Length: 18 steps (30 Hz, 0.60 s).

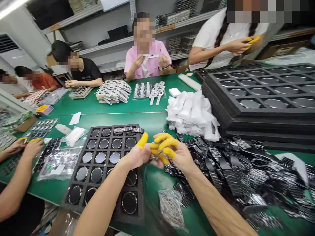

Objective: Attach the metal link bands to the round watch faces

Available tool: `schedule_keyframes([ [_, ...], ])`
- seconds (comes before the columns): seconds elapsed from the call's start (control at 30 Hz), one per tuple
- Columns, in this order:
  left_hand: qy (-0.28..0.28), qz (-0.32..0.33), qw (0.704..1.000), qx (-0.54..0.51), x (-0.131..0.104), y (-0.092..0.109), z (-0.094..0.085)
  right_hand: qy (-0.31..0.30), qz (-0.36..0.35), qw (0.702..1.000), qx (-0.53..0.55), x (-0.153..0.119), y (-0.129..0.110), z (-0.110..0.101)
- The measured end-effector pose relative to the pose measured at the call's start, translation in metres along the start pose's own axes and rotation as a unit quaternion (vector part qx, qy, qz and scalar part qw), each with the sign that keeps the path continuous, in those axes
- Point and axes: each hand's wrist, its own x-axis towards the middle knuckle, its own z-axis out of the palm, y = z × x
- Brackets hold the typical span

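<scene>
My left hand [137, 153] and my right hand [178, 154] meet above the table, with yellow finger covers on several fingertips. Between them a small metallic piece [159, 154] is pinched; its kind is mostly hidden by the fingers. The left thumb sticks up, away from the piece. Below my left forearm lies a black foam tray [110, 164] with round dark watch faces in its square pockets. A black link watch band [129, 130] rests across the tray's far edge. Beside my right forearm spreads a heap of black link bands [228, 170].
A clear bag of thin metal pins [171, 208] lies between my forearms. White wrapped pieces [189, 111] are piled beyond my right hand, beside stacked foam trays [233, 114]. A co-worker's hands [29, 147] work at the left. Other people sit across the green table [110, 118].
</scene>
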Motion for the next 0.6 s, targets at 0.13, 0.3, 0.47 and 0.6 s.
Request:
schedule_keyframes([
  [0.13, 0.118, -0.008, 0.866, 0.485, -0.019, 0.035, -0.038, 0.058, 0.014, 0.998, 0.033, -0.001, -0.011, 0.005],
  [0.3, 0.246, -0.164, 0.690, 0.661, -0.024, 0.048, -0.123, 0.078, 0.055, 0.994, 0.056, -0.002, -0.014, 0.012],
  [0.47, 0.255, -0.209, 0.667, 0.668, -0.014, 0.028, -0.172, 0.086, 0.102, 0.985, 0.107, -0.005, -0.015, 0.021],
  [0.6, 0.287, -0.160, 0.698, 0.636, -0.020, 0.018, -0.187, 0.075, 0.114, 0.982, 0.133, -0.007, -0.021, 0.029],
])
